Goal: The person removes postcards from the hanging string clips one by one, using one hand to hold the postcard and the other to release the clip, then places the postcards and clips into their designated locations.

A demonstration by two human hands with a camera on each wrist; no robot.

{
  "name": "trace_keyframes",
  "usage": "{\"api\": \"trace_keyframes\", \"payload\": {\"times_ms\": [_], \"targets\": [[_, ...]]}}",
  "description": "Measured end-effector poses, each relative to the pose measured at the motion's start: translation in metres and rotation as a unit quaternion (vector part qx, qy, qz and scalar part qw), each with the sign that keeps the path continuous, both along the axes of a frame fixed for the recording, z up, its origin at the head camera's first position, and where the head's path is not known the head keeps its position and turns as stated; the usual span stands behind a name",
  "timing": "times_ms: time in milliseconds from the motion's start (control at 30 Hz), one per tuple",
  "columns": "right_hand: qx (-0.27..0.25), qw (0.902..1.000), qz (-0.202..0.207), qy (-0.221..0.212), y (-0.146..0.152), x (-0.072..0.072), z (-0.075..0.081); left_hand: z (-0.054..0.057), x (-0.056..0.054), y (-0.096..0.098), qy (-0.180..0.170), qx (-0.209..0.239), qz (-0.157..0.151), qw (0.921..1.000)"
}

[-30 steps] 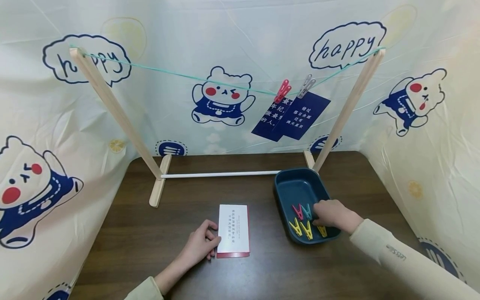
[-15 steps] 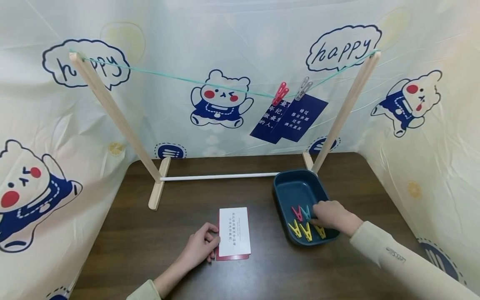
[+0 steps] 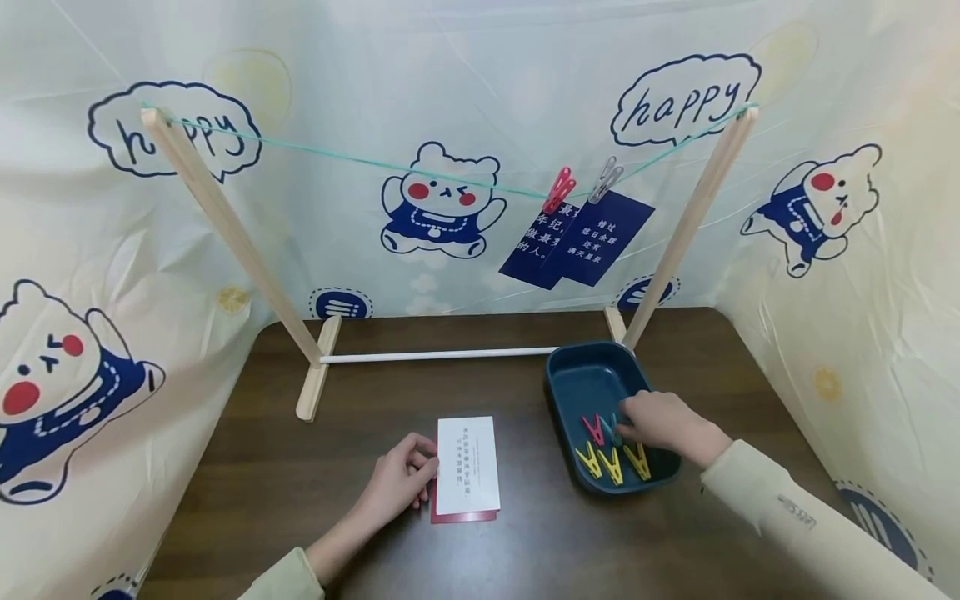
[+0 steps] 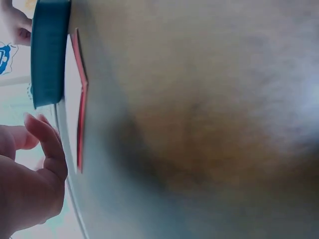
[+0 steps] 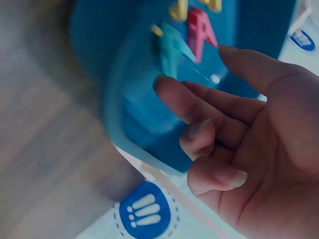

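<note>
My right hand (image 3: 669,423) is inside a dark blue tray (image 3: 588,377). In the right wrist view its thumb and index finger stand apart, the index fingertip close to a teal clothespin (image 5: 172,49). Beside that lie a pink clothespin (image 5: 198,34) and several yellow clothespins (image 3: 615,467). My left hand (image 3: 396,477) rests at the left edge of a white printed card (image 3: 468,467), its fingers loosely bent. A red card (image 3: 463,517) shows beneath the white one. Whether the left fingertips touch the cards is hard to tell.
Behind stands a wooden rack (image 3: 232,233) with a green string (image 3: 337,155). Two dark blue cards hang from it, the front card (image 3: 600,237) overlapping the other, by a red clothespin (image 3: 559,190) and a grey clothespin (image 3: 606,179). A white rod (image 3: 442,355) joins the rack's feet.
My right hand has shifted slightly up and back in the tray, uncovering more of the rightmost yellow clothespin and covering more of the teal one. The left hand has moved slightly up.
</note>
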State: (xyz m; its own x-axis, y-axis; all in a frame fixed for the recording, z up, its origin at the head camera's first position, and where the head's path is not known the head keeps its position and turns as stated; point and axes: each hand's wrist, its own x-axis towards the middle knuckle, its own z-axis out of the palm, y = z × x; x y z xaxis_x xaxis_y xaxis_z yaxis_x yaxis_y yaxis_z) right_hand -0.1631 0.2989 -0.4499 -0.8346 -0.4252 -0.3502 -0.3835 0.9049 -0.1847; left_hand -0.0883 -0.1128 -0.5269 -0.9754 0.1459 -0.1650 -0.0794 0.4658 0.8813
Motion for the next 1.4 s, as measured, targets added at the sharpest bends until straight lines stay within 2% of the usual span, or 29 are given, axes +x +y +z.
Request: {"api": "trace_keyframes", "payload": {"times_ms": [133,267,333,433,667,867,1033,1233,1333,1400], "targets": [[-0.016,0.9996,0.007,0.022,0.003,-0.009,0.016,0.013,-0.011,0.007,0.006,0.010,0.006,0.9999],[-0.039,0.9973,0.022,0.058,0.003,-0.017,0.041,0.028,-0.024,0.013,0.020,0.016,0.008,0.9996],[-0.048,0.9947,0.033,0.084,0.001,-0.020,0.054,0.035,-0.031,0.015,0.037,0.011,0.005,0.9993],[-0.060,0.9900,0.044,0.120,-0.004,-0.024,0.074,0.045,-0.041,0.019,0.080,-0.002,-0.008,0.9967],[-0.070,0.9741,0.053,0.208,-0.014,-0.032,0.117,0.068,-0.073,0.034,0.212,-0.005,-0.037,0.9766],[-0.088,0.9568,0.062,0.270,-0.030,-0.034,0.155,0.088,-0.101,0.049,0.281,0.011,-0.038,0.9589],[-0.101,0.9431,0.071,0.309,-0.041,-0.039,0.184,0.103,-0.122,0.060,0.305,0.016,-0.021,0.9519],[-0.122,0.9294,0.071,0.341,-0.052,-0.046,0.213,0.116,-0.143,0.071,0.308,0.016,0.002,0.9511],[-0.143,0.9187,0.079,0.359,-0.058,-0.055,0.225,0.124,-0.152,0.075,0.310,0.032,0.014,0.9501],[-0.160,0.9083,0.090,0.376,-0.061,-0.064,0.231,0.130,-0.156,0.079,0.311,0.042,0.018,0.9493]]}}
